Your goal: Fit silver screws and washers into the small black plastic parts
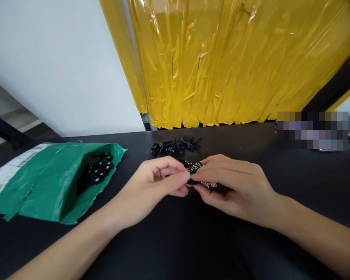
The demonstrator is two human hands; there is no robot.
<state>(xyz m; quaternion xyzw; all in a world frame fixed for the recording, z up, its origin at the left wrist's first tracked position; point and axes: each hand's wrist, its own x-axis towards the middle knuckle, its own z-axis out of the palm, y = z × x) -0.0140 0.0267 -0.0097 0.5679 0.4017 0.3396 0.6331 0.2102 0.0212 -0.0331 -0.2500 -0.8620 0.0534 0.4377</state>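
My left hand [157,182] and my right hand [236,186] meet over the middle of a black table [175,241]. Both pinch the same small black part [192,180] between thumb and fingertips. Under my right fingers lies a cluster of small black and silver parts [200,169], partly hidden by the hand. Just beyond, a pile of small black pieces [175,146] rests on the table. To the left lies a torn green bag [55,179] on its side, its mouth open toward my hands, with black parts with silver dots [97,171] inside.
Yellow plastic sheeting [230,62] hangs behind the table's far edge. A white wall [55,66] fills the upper left. A blurred patch [312,130] sits at the far right of the table. The bag carries a white label [11,167].
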